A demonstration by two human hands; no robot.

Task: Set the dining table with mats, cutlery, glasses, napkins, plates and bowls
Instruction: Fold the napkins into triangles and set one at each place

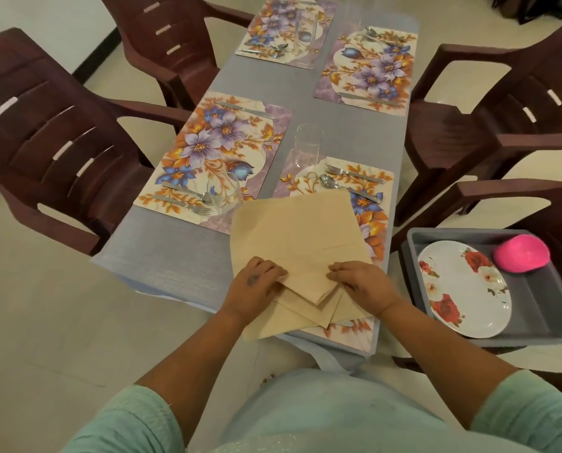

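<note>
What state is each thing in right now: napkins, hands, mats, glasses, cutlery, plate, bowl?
Napkins: beige stack, fanned, over the near right mat.
Left hand: pinching the napkins.
Right hand: pinching the napkins.
Mats: four laid flat on the table.
Glasses: upright, empty.
Cutlery: lying on every mat.
Plate: in the grey tray, not yet set.
Pink bowl: upside down in the tray.

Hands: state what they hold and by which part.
Both hands, left and right, pinch the beige napkins at their near corners, where the stacked layers fan out over the table's near end.
</note>
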